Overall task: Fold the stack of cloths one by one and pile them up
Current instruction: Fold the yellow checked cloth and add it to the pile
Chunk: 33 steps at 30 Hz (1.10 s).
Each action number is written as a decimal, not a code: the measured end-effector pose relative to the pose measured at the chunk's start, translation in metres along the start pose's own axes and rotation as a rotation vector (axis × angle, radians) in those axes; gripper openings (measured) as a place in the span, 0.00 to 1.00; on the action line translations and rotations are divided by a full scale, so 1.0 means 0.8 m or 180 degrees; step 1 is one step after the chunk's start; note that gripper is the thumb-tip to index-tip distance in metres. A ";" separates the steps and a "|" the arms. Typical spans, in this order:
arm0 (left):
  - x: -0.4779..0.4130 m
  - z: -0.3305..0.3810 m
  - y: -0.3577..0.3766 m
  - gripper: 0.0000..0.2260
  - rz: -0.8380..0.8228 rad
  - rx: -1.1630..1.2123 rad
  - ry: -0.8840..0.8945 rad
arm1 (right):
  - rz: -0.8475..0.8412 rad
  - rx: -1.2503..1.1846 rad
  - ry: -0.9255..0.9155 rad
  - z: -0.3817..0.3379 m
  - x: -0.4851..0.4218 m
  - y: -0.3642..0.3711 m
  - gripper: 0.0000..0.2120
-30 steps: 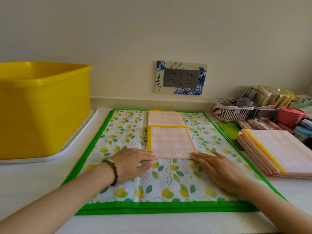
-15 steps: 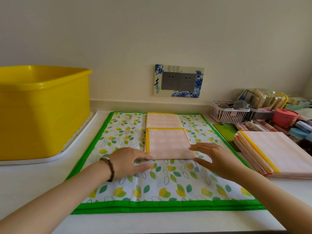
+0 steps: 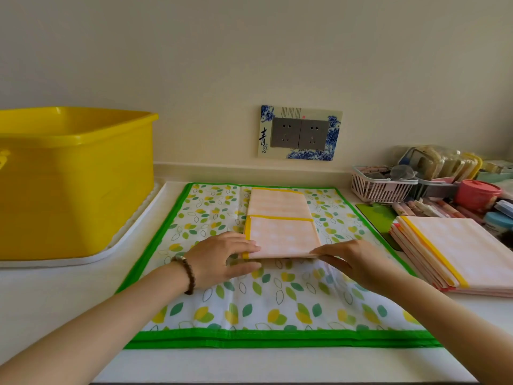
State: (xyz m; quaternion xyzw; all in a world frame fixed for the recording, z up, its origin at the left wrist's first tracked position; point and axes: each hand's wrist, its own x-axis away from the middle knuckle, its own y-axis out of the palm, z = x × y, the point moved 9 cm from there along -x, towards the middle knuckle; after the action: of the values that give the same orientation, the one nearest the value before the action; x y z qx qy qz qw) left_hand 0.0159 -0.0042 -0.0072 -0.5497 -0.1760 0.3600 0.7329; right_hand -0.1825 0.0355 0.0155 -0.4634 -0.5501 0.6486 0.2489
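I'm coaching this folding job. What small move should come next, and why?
Probably lift the folded cloth and set it on the pile just behind: left hand and right hand pinch its near corners, and it looks fully folded.

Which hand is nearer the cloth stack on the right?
Right. The right hand is at the near-right corner of the folded cloth, toward the stack; the left hand is at its near-left corner, farther off.
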 end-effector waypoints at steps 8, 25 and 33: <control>0.002 0.014 0.010 0.19 0.0125 -0.0392 0.0625 | 0.0338 -0.1022 0.0036 -0.024 0.055 -0.044 0.20; 0.030 0.009 0.050 0.42 -0.0946 -0.0757 0.0175 | -0.0899 -0.0700 0.0077 -0.007 0.043 0.035 0.33; 0.025 0.003 0.035 0.54 -0.0880 -0.0462 0.0025 | -0.0528 -0.1302 0.0814 0.023 0.023 0.028 0.18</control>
State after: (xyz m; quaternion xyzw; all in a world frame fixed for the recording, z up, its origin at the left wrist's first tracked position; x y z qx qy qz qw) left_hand 0.0187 0.0155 -0.0355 -0.5732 -0.2728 0.2399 0.7345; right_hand -0.2021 0.0358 -0.0121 -0.5358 -0.6700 0.4373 0.2699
